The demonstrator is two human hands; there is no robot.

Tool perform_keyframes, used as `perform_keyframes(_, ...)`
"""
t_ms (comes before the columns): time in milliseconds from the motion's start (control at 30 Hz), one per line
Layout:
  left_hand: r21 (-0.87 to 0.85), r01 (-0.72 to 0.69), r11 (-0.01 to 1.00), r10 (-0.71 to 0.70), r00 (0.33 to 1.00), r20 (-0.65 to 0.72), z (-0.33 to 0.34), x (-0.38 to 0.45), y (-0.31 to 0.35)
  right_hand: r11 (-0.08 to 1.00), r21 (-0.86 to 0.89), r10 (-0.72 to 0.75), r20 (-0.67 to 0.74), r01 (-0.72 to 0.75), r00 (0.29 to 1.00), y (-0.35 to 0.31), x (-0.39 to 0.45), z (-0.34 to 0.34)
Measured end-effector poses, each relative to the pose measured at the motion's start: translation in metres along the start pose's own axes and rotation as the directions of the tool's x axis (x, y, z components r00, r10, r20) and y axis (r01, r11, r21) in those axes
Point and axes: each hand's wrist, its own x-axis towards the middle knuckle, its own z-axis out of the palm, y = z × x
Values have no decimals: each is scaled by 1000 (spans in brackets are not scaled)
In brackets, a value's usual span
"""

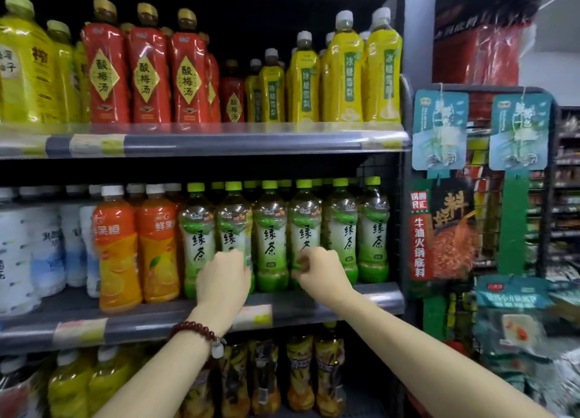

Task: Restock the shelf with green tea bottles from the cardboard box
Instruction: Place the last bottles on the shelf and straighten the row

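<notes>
"绿茶" on green tea bottles (270,238)

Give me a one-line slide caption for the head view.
Both hands, left hand and right hand, adjust front-row green tea bottles on the middle shelf.

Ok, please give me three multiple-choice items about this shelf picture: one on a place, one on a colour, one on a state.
1. Where do the green-capped green tea bottles stand?
A. top shelf
B. middle shelf, right of the orange juice bottles
C. bottom shelf

2. What colour is the bead bracelet on the left wrist?
A. dark red
B. blue
C. white

3. What is the left hand doing?
A. hanging free
B. holding a box
C. closed around a green tea bottle

Key: 1 B, the green caps line the middle shelf beside the orange bottles. 2 A, the beads are dark red. 3 C, its fingers wrap around a bottle's lower part.
</notes>
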Motion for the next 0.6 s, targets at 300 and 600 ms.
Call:
perform_keyframes(300, -241, 43, 970, -26, 997, 70, 36, -10, 102, 998, -15, 65, -18, -66, 998, 83, -6, -67)
perform_keyframes(600, -416, 96, 904, -48, 991, 123, 57, 3, 152, 983, 113, 164, -159, -147, 973, 100, -8, -79)
